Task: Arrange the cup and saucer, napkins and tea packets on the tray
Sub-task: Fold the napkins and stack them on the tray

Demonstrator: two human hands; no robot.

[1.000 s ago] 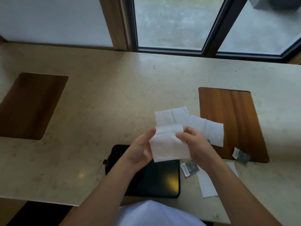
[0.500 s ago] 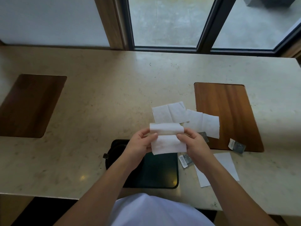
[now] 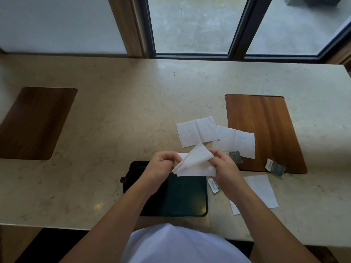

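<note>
Above the black tray (image 3: 182, 198) I hold a white napkin (image 3: 193, 165), folded over at a slant. My left hand (image 3: 161, 168) pinches its left edge and my right hand (image 3: 224, 168) grips its right corner. Two more unfolded napkins lie beyond my hands, one (image 3: 197, 131) on the stone counter and one (image 3: 237, 142) overlapping the right wooden board. Another napkin (image 3: 260, 190) lies under my right forearm. Grey tea packets lie near my right hand (image 3: 235, 156), beside the tray (image 3: 213, 186) and at the board's corner (image 3: 275, 167). No cup or saucer is in view.
A wooden board (image 3: 266, 130) is set into the stone counter (image 3: 114, 120) at the right, and a darker one (image 3: 34, 122) at the left. A window with dark frames runs along the far edge. The counter's near edge is by my body.
The napkin's top edge, rolled flat half a second ago, is now folded diagonally into a point. Both hands have stayed over the tray's far edge.
</note>
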